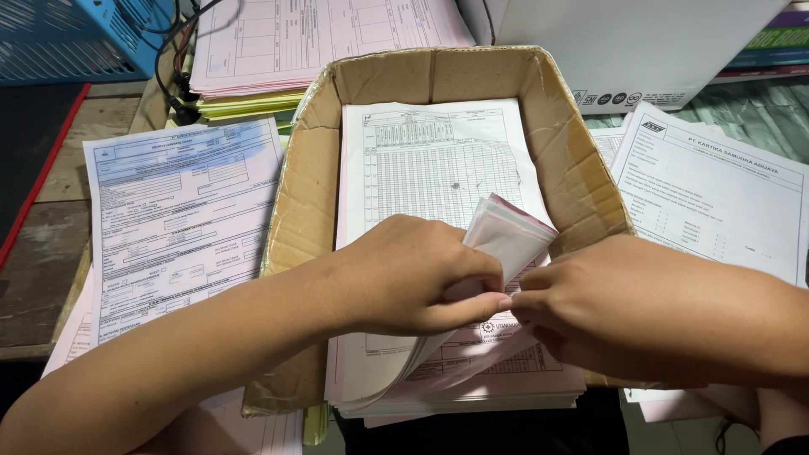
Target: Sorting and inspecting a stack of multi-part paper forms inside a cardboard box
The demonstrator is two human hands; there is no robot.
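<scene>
Cardboard box (312, 160), shallow and open-topped, sits mid-desk and holds a stack of printed forms (434, 160), white sheet with a grid table on top.

Head view only:
- Left hand (417, 274) reaches in over the box's near-left rim. Fingers curled shut around a folded-up wad of sheets (510, 236), thumb pressed on the bent corner. Looks like the bend keeps the upper sheets lifted off the pile so the lower ones show.
- Right hand (619, 307) comes in over the near-right rim. Fingertips pinched tight at the sheet edges just below the left thumb, the two hands touching there. Exactly which sheets it grips I cannot tell, fingers hide it.
- Lifted sheets are pink and white mixed, fanned at the box's near edge; the stack overhangs the near rim.

Around:
- Blue-tinted form (181, 219) lies flat on the desk just left of the box, pink sheets under it.
- White form (716, 202) lies right of the box.
- Pink paper pile (320, 38) behind the box at the far edge, blue crate (76, 38) in the far-left corner, black cables (173, 76) beside it.
- White carton (632, 50) far right, touching the box's back corner.

Box walls crowd both wrists; both forearms cross the near rim.
</scene>
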